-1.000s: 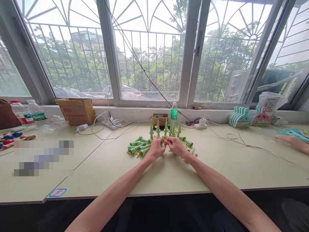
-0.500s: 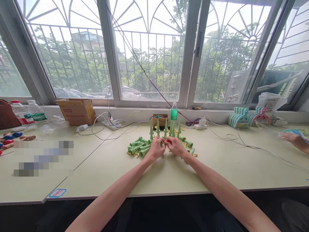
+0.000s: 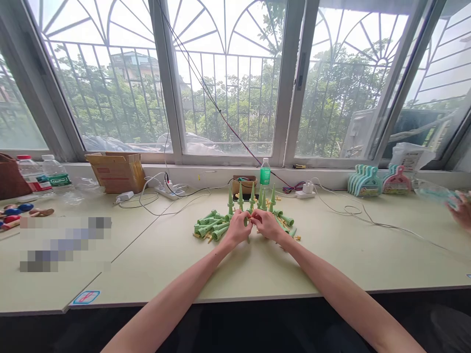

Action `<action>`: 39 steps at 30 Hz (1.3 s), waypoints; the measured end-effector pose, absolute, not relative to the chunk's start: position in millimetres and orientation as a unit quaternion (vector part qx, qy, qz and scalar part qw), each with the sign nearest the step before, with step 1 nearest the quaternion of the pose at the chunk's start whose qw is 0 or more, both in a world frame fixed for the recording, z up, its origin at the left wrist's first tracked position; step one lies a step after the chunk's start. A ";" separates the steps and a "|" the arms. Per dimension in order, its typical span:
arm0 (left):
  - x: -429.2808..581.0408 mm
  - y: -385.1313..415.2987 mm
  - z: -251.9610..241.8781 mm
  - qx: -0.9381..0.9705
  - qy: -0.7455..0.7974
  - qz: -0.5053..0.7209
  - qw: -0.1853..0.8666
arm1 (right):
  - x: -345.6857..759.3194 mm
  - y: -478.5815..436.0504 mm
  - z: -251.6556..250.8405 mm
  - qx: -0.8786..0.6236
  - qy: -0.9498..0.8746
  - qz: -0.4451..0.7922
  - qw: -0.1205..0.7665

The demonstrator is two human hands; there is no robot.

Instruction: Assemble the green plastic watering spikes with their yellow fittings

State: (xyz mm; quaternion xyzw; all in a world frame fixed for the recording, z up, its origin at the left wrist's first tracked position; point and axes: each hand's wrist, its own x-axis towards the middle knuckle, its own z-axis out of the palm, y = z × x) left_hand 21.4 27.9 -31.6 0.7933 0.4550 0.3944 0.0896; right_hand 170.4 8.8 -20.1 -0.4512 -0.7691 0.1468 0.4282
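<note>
My left hand (image 3: 240, 227) and my right hand (image 3: 265, 224) meet over the table, fingertips pinched together. Part of a green piece shows beneath my left hand, and a small yellowish bit shows between the fingertips; most of what they hold is hidden. Just behind them several green pointed cones (image 3: 252, 194) stand upright in a row. To the left lies a pile of green hollow tubes (image 3: 208, 226); more green tubes (image 3: 288, 220) lie to the right. Small yellow pieces (image 3: 298, 238) are scattered around both piles.
Behind stand a small open box (image 3: 244, 185), a green-labelled bottle (image 3: 265, 171) and power strips (image 3: 171, 190). A cardboard box (image 3: 117, 172) is at the back left. Pastel plastic items (image 3: 365, 181) and another person's hand (image 3: 460, 210) are at the right. Cables cross the table.
My hands have stayed nearly in place, fingertips still together. At the far right, the other person's hand has moved outward toward the frame's edge.
</note>
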 end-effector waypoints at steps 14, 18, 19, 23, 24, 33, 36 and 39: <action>21.0 27.0 -29.9 0.797 0.431 0.415 0.077 | 173.2 15.6 -25.7 -0.457 -0.772 0.123 0.424; 20.9 25.9 -28.8 0.801 0.427 0.410 0.087 | 174.6 17.3 -27.0 -0.462 -0.775 0.114 0.416; 21.0 25.6 -28.5 0.802 0.427 0.408 0.089 | 174.7 17.5 -27.2 -0.463 -0.776 0.112 0.414; 21.9 25.0 -27.5 0.798 0.436 0.407 0.089 | 172.9 15.3 -25.6 -0.474 -0.769 0.110 0.415; 22.2 24.9 -27.4 0.795 0.441 0.408 0.089 | 172.1 14.2 -24.9 -0.475 -0.766 0.114 0.417; 22.5 25.9 -28.8 0.792 0.445 0.408 0.089 | 171.7 14.8 -26.8 -0.465 -0.768 0.120 0.423; 22.3 25.8 -29.3 0.795 0.439 0.411 0.085 | 172.6 17.1 -28.2 -0.472 -0.768 0.112 0.419; 22.3 25.5 -29.1 0.794 0.436 0.414 0.085 | 172.1 16.0 -27.2 -0.478 -0.765 0.109 0.417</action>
